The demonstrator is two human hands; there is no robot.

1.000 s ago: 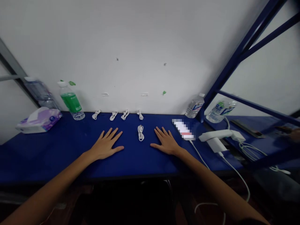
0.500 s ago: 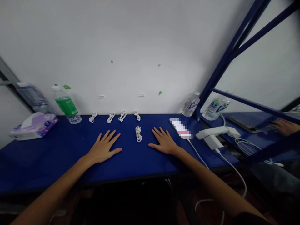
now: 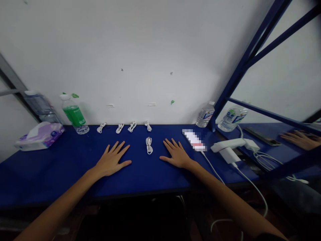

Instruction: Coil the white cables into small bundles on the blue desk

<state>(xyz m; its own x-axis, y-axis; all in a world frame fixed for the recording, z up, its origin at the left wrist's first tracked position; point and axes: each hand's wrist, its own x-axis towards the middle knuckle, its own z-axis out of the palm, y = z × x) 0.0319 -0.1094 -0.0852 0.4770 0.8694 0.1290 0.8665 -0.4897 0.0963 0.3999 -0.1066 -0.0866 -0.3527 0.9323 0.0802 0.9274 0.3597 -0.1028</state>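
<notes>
Slid slightly left across the neighbouring desk since the earlier frame: a co-worker's hand, fingers further into view, just beside a dark flat device. Almost no shift in the person's own hands. Flat on a blue table, palms down and fingers spread: the left hand and the right hand, both released, open, gripping nothing. Between them, slightly ahead of both and touching neither, a single coiled white cable. Farther forward, along the table's back edge by the white wall, a row of four more coiled white cables, evenly spaced. Just ahead of the right hand, a flat device, pixelated beyond recognition, with a white lead running off the table's front edge. Farther right, a white power strip and a white adapter. Near the back left corner, a tissue pack and a bottle of green liquid, upright. Near the back right corner, a water bottle, upright beside a blue metal frame, with a second water bottle just beyond it, tilted.
</notes>
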